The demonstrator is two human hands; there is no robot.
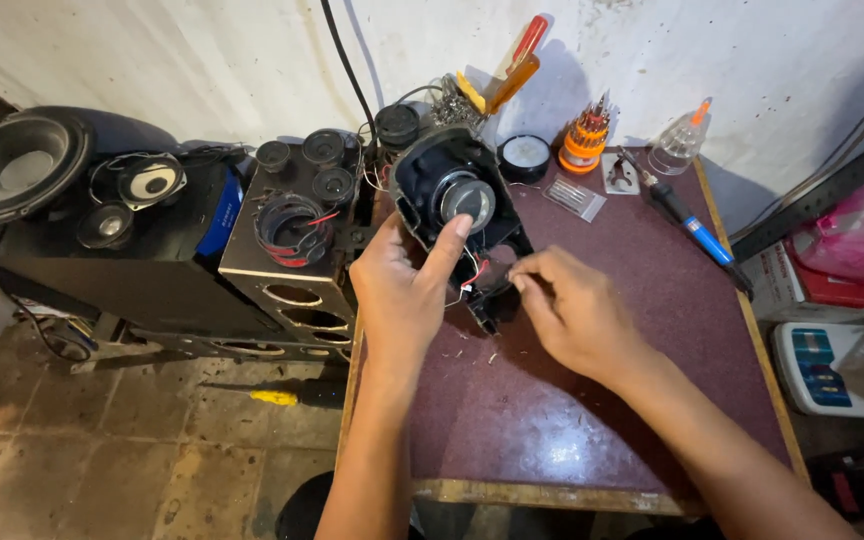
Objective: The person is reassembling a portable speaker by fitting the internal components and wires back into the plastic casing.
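Note:
My left hand (407,285) grips a black speaker housing (432,170) with a round metal-backed driver (467,200) in it, held tilted above the maroon table (542,420). My thumb rests against the driver's edge. My right hand (572,310) pinches at the thin red and white wires (470,280) hanging under the housing, fingertips together by its lower edge.
At the table's back lie a blue soldering iron (694,225), an orange screwdriver-bit stand (585,140), a clear bottle (677,148), a round black part (525,157) and a small clear packet (574,197). Left of the table stand black speaker boxes (297,270) and loose speaker cones (17,165). A yellow-handled screwdriver (277,397) lies on the floor.

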